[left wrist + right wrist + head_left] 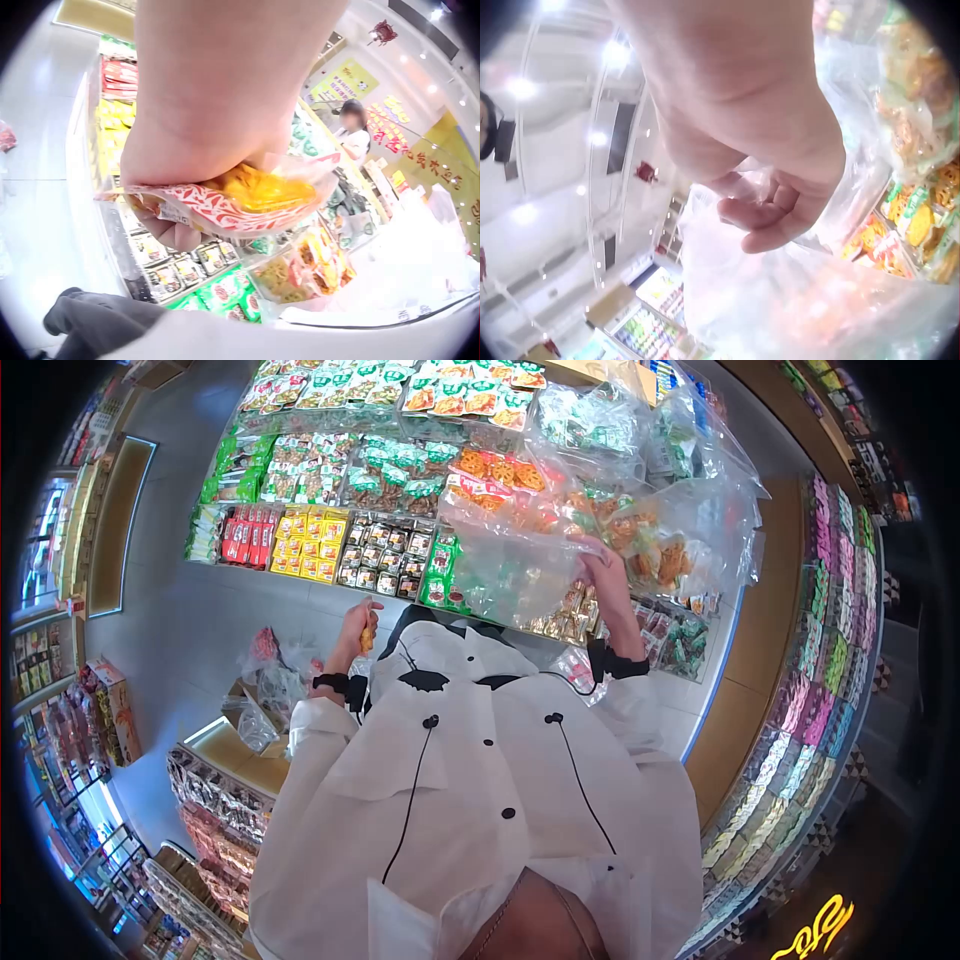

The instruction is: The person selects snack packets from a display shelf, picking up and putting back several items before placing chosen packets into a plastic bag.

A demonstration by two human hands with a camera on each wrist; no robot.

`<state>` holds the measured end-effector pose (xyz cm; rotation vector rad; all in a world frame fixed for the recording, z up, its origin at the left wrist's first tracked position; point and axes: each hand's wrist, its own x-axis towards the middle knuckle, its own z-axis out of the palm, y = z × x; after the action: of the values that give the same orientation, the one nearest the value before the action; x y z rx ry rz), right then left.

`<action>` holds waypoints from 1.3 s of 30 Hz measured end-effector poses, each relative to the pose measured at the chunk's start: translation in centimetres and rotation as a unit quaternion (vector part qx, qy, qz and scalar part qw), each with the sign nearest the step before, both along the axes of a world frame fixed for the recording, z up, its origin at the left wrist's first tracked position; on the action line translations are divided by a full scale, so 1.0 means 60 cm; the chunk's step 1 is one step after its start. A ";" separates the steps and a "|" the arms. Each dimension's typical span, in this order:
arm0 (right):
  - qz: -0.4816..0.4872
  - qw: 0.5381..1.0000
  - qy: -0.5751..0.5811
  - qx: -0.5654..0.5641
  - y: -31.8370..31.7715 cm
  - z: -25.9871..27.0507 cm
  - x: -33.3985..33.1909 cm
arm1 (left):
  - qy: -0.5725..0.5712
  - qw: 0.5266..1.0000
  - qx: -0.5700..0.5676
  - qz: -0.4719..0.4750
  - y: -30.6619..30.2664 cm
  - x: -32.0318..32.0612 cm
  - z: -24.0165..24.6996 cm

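Observation:
My left hand point(360, 628) grips a small snack packet point(262, 199), low in front of the display's near edge. This packet has a red-and-white patterned border and orange-yellow food showing through it; the fingers partly cover it. Over the right part of the display, my right hand point(604, 572) pinches the edge of a translucent plastic bag point(520, 565) with curled fingers. In the right wrist view the bag point(735, 292) hangs wide below the fingers. Beyond that hand lies a clear bag of orange-brown snacks point(672, 555).
A compartmented display holds red packets point(248, 538), yellow packets point(308, 544), black-and-white packets point(378, 555) and green packets point(440, 572). Bagged goods point(268, 705) stand on the floor at left. Shelves of colourful packets point(825, 650) curve along the right. A person point(352, 131) stands beyond the display.

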<state>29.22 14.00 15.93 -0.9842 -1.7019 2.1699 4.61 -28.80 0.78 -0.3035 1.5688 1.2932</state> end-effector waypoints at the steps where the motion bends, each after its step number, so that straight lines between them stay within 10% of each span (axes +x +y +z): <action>1: -0.023 0.999 -0.014 -0.020 0.009 0.027 0.006 | 0.004 0.999 0.035 -0.013 0.018 -0.003 0.010; 5: -0.204 0.959 0.084 -0.175 -0.020 0.103 0.025 | -0.025 0.993 0.098 -0.059 0.078 -0.028 0.031; 9: -0.206 0.886 0.237 -0.341 -0.026 -0.007 0.119 | -0.110 0.986 0.122 -0.023 0.097 -0.041 0.085; 12: -0.310 0.898 0.156 -0.270 -0.143 0.030 0.099 | -0.298 0.901 0.307 0.076 0.063 -0.066 0.077; 15: -0.330 0.901 0.115 -0.258 -0.243 0.019 0.094 | -0.114 0.966 0.224 0.057 0.033 -0.070 0.148; 20: -0.307 0.893 0.151 -0.294 -0.342 -0.077 0.110 | -0.164 0.886 0.422 0.099 -0.010 -0.107 0.166; 37: -0.383 0.876 0.110 -0.272 -0.489 -0.100 0.035 | -0.184 0.886 0.391 0.169 -0.094 -0.127 0.219; 39: -0.400 0.869 0.119 -0.265 -0.484 -0.103 0.045 | -0.313 0.773 0.540 0.116 -0.084 -0.143 0.173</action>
<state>31.95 -15.06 9.75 -1.1871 -0.4123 2.0307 -3.97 -33.83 11.17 -0.1448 0.0867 1.8228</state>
